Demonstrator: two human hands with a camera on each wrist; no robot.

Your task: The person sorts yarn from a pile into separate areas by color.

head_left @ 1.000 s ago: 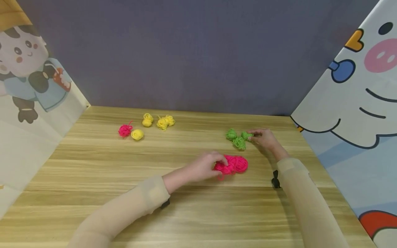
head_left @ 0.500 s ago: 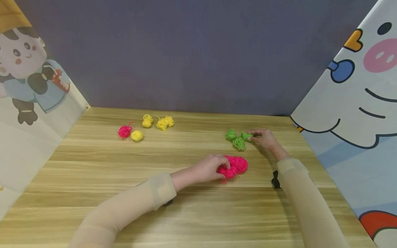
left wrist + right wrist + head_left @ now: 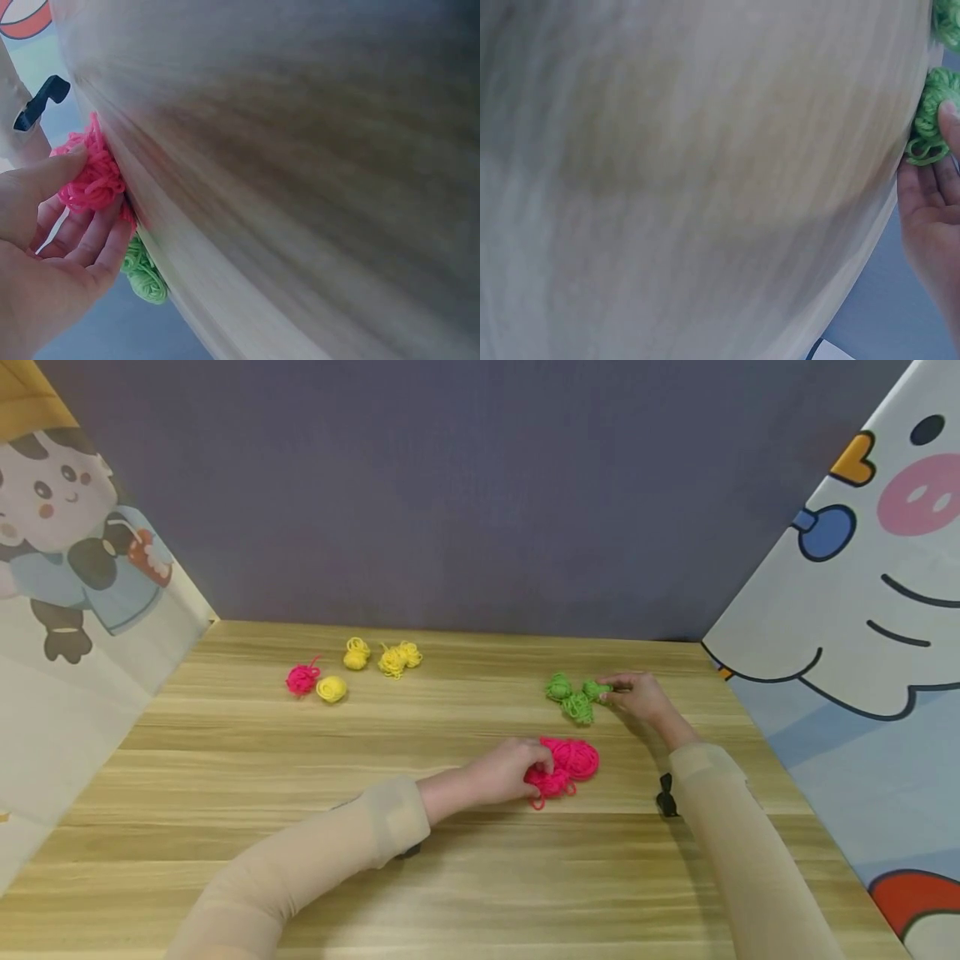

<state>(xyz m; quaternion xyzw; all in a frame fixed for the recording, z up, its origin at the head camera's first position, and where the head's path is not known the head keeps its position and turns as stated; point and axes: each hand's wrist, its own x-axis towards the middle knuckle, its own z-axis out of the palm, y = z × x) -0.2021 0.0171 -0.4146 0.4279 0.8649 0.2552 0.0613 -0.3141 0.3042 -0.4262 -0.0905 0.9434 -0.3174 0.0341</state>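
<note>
Pink yarn (image 3: 566, 764) lies bunched near the middle of the wooden table (image 3: 225, 793), where the person's left hand (image 3: 506, 770) curls its fingers and thumb around the near end of the bundle; the left wrist view shows the thumb and fingers (image 3: 94, 236) pinching the pink strands (image 3: 88, 174) against the tabletop. Just behind the pink heap sits a cluster of green yarn balls (image 3: 573, 696), and the right hand (image 3: 637, 695) pinches the rightmost green ball with its fingertips, a grip confirmed in the right wrist view, where the fingers (image 3: 951, 124) close on green loops (image 3: 928, 120). Farther back on the left, a small pink ball (image 3: 302, 677) rests beside several yellow yarn balls (image 3: 378, 658), well apart from both hands. Cartoon-printed panels (image 3: 862, 577) flank the table.
</note>
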